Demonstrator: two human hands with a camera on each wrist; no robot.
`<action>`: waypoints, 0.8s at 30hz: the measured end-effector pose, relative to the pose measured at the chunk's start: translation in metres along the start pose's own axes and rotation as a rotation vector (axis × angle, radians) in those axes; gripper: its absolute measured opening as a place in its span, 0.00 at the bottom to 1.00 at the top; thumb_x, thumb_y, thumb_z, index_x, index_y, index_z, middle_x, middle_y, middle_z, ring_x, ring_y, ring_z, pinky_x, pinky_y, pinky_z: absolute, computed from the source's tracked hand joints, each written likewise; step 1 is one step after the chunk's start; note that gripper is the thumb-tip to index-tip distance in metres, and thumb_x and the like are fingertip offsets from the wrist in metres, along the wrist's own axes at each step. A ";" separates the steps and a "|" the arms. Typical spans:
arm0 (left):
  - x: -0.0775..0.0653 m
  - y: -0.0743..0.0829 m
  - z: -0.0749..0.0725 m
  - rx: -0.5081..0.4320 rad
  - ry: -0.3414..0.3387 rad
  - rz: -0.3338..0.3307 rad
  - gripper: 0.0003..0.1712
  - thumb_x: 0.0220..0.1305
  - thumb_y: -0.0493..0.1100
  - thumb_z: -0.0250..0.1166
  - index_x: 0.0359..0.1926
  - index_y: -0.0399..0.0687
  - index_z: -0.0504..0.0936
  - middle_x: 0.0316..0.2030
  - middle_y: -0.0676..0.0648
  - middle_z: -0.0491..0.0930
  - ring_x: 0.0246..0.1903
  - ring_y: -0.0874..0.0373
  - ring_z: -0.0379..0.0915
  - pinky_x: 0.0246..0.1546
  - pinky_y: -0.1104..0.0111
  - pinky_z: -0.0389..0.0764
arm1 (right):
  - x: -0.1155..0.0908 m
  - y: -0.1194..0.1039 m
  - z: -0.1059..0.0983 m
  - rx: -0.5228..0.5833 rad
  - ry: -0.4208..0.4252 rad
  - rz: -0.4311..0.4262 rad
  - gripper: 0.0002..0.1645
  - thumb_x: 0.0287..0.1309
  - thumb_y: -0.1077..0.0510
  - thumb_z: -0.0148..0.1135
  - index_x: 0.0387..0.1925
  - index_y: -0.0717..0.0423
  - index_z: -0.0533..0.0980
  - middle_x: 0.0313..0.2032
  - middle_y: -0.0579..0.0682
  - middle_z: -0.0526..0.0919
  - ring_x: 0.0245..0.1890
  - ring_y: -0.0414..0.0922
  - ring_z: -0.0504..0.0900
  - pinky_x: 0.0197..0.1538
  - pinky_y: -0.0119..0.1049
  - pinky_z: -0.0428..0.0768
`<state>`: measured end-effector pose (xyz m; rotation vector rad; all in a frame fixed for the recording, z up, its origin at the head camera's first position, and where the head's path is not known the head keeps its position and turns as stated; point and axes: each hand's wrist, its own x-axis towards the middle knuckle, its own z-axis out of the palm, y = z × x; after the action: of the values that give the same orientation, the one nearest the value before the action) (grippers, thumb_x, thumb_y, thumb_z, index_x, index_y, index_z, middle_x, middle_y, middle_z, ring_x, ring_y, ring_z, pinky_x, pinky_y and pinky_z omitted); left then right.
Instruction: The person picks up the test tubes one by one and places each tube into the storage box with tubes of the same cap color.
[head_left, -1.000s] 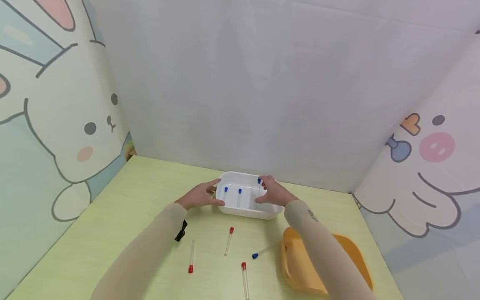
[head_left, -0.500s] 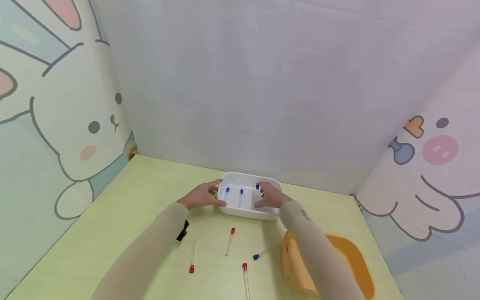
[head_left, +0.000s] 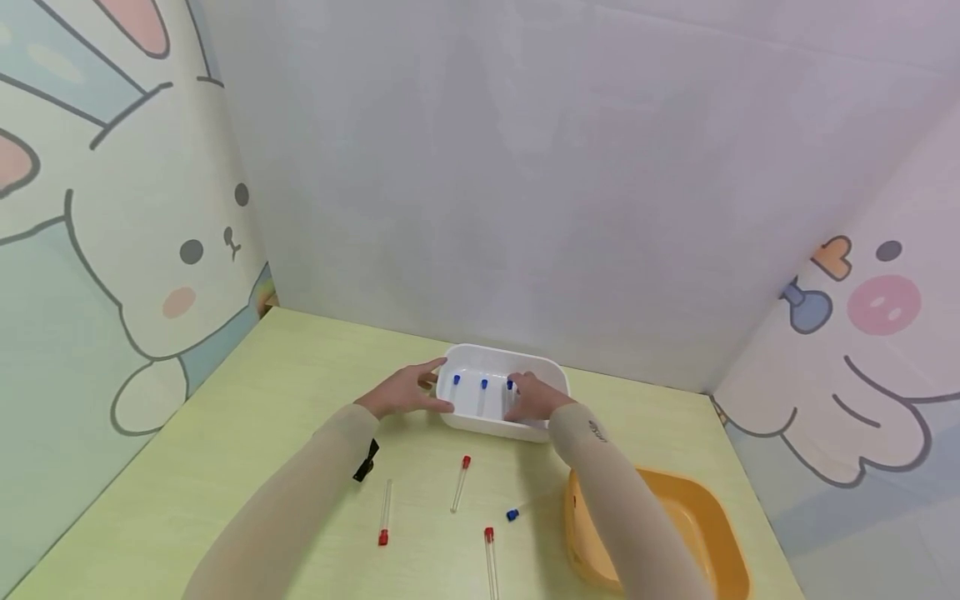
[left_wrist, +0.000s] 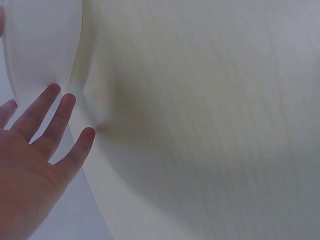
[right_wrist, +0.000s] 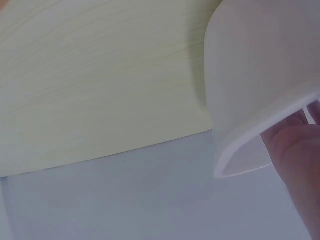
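My left hand (head_left: pixel 402 392) spreads its fingers against the left end of the white bin (head_left: pixel 491 428). In the left wrist view its straight fingertips touch the bin's outer wall (left_wrist: pixel 45 35). Down inside the bin, my right hand (head_left: pixel 536 396) pinches a clear test tube with a blue cap (head_left: pixel 510 385). Much of that tube is hidden by the fingers. To its left, two more blue-capped test tubes (head_left: pixel 483 384) lie side by side on the bin floor. The right wrist view shows the right hand (right_wrist: pixel 297 150) reaching in past the bin's rim.
Red-capped test tubes lie on the table: one in the middle (head_left: pixel 461 483), one at left (head_left: pixel 385 512), one near the front (head_left: pixel 491 558). A blue-capped tube (head_left: pixel 513 515) lies beside the orange bin (head_left: pixel 573 525) at right. A plain wall hanging (head_left: pixel 480 208) stands behind.
My right hand has lowered the blue-capped tube into the white bin and moved slightly left, beside the other two. The left hand has stayed at the bin's end.
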<state>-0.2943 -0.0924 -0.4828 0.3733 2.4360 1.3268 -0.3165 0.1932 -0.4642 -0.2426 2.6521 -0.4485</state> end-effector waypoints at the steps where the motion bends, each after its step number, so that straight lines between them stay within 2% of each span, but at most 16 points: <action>1: 0.000 0.000 0.000 0.000 -0.002 0.000 0.63 0.52 0.59 0.80 0.82 0.58 0.54 0.69 0.40 0.76 0.70 0.40 0.70 0.70 0.42 0.71 | 0.000 -0.001 0.001 -0.019 -0.004 0.007 0.54 0.54 0.44 0.78 0.77 0.50 0.62 0.68 0.54 0.73 0.62 0.49 0.74 0.72 0.58 0.73; 8: 0.000 0.000 -0.001 -0.002 0.003 -0.004 0.63 0.52 0.59 0.81 0.82 0.58 0.54 0.68 0.40 0.76 0.70 0.40 0.70 0.70 0.42 0.71 | 0.007 -0.003 0.006 -0.136 -0.006 -0.017 0.52 0.57 0.43 0.75 0.77 0.53 0.62 0.67 0.57 0.73 0.63 0.50 0.75 0.72 0.55 0.74; 14: -0.001 0.001 0.000 0.003 0.002 -0.010 0.63 0.52 0.59 0.81 0.82 0.58 0.54 0.68 0.41 0.77 0.69 0.41 0.71 0.70 0.42 0.72 | 0.008 -0.005 0.007 -0.164 -0.014 0.004 0.51 0.58 0.44 0.73 0.77 0.54 0.62 0.68 0.59 0.73 0.63 0.51 0.75 0.71 0.55 0.74; 24: 0.000 0.001 0.000 0.001 0.004 -0.006 0.62 0.53 0.57 0.81 0.82 0.58 0.55 0.67 0.42 0.78 0.69 0.42 0.71 0.70 0.43 0.72 | 0.009 -0.006 0.008 -0.194 -0.011 0.015 0.52 0.56 0.44 0.75 0.75 0.57 0.63 0.63 0.60 0.73 0.56 0.50 0.76 0.66 0.52 0.78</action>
<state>-0.2941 -0.0918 -0.4818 0.3630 2.4394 1.3249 -0.3206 0.1837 -0.4725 -0.2834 2.6861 -0.1842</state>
